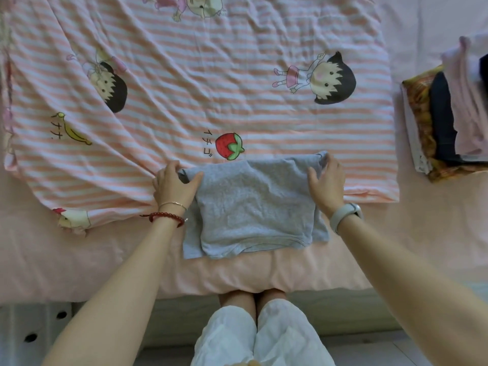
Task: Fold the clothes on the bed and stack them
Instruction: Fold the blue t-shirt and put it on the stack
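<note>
The stack (pixel 449 120) of folded clothes is cut off by the right edge. The left fingertips (pixel 182 178) are tucked under the shirt's (pixel 253 207) fold. The quilt (pixel 184 88) is cropped at the top.

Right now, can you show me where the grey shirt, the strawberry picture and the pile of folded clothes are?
grey shirt (pixel 253 207), head view, middle of its folded front.
strawberry picture (pixel 229 146), head view, its red body on the striped blanket.
pile of folded clothes (pixel 443 117), head view, the dark garment in the stack.

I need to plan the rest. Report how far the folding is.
Done: a stack of folded clothes sits at the bed's right. In hand: the left hand and right hand grip the far corners of a half-folded grey shirt. Left: finish and stack it.
</note>
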{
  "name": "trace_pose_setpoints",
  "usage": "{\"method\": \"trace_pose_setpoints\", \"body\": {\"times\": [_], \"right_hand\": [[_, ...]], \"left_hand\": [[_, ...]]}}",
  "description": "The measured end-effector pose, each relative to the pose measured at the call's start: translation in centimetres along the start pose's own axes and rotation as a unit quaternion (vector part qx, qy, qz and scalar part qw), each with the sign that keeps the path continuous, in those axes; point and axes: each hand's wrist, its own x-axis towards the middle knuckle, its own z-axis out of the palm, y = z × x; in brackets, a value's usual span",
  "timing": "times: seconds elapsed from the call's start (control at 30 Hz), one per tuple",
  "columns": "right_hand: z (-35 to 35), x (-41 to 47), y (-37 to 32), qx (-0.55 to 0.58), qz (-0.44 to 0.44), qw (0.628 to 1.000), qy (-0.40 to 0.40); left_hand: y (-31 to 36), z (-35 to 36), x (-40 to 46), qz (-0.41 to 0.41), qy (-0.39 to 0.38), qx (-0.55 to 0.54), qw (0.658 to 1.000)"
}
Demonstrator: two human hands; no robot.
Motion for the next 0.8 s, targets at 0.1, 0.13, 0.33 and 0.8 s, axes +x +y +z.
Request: {"method": "trace_pose_setpoints", "body": {"times": [0.1, 0.13, 0.33, 0.8], "right_hand": [[-1.1, 2.8, -0.1, 0.042, 0.039, 0.995, -0.083], [-1.7, 3.5, 0.0, 0.049, 0.051, 0.991, -0.113], [-3.8, 3.7, -0.7, 0.083, 0.003, 0.988, -0.13], [-4.9, 12.7, -8.7, 0.199, 0.035, 0.978, 0.054]], "left_hand": [[0.1, -0.6, 1.8, -0.011, -0.108, -0.023, 0.994], [0.1, -1.0, 2.0, -0.005, -0.131, -0.023, 0.991], [0.9, -4.2, 0.0, 0.092, -0.146, -0.123, 0.977], [10.6, -5.9, 10.9, 0.078, 0.077, -0.076, 0.991]]}}
